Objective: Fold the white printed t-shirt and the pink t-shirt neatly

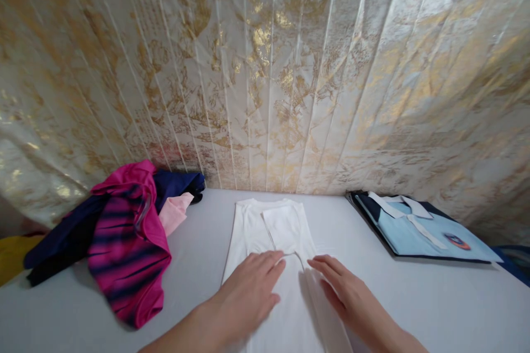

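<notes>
A white shirt (pixel 285 226) lies on the white table in front of me, its sides turned inward into a long narrow shape with the neckline at the far end. My left hand (pixel 256 284) rests over the shirt's left part, fingers stretched out and pointing to the right. At the shirt's right edge is my right hand (pixel 342 287), its fingers extended and slightly bent, the fingertips close to the fabric. Whether those fingertips touch the cloth I cannot tell. Neither hand grips anything. The near end of the shirt runs out of the bottom of the view.
On the left of the table (pixel 199 292) sits a loose heap with a pink and navy striped garment (pixel 128 242), a light pink cloth (pixel 176 212) and a yellow cloth (pixel 19 256). Folded light blue polo shirt (pixel 418 226) stacked on the right. A gold-patterned curtain (pixel 265 94) hangs behind.
</notes>
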